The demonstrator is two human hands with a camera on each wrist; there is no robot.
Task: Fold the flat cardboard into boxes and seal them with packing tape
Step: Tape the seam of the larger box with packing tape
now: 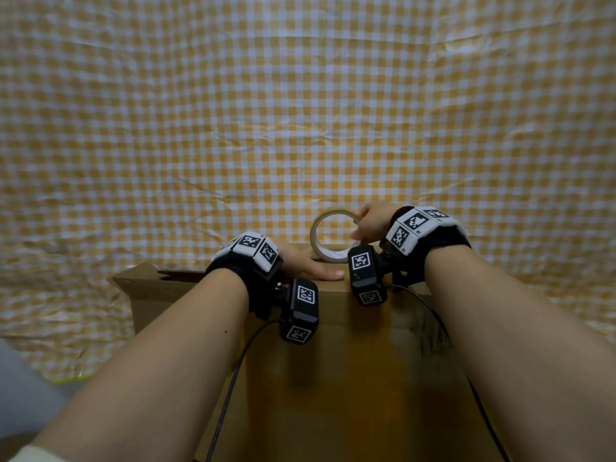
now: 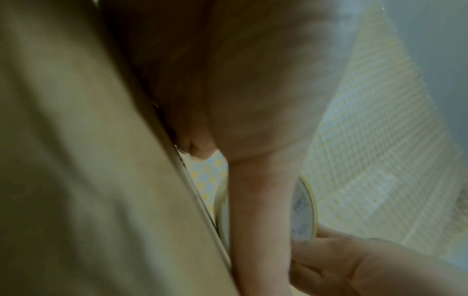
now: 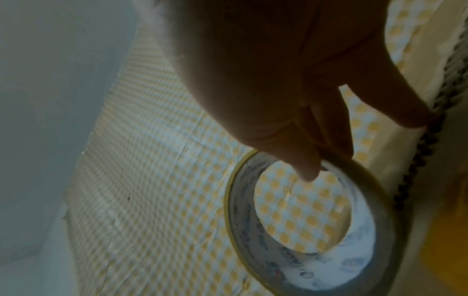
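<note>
Overhead, the right hand (image 1: 373,221) pinches the clear round packing-tape roll (image 1: 333,236) upright at the brown cardboard box (image 1: 350,361)'s far edge; left hand (image 1: 310,265) lies flat beside it. Left wrist: fingers (image 2: 258,220) straight along the cardboard. Right wrist: fingers (image 3: 301,160) grip the rim.

The near part of the cardboard box (image 1: 350,378) is cut off by the head view's lower edge; its far side is hidden behind its own top; the fingers of the left hand (image 1: 310,265) are partly covered by the wrist band; the print inside the tape roll (image 3: 314,224) is blurred beyond reading.
</note>
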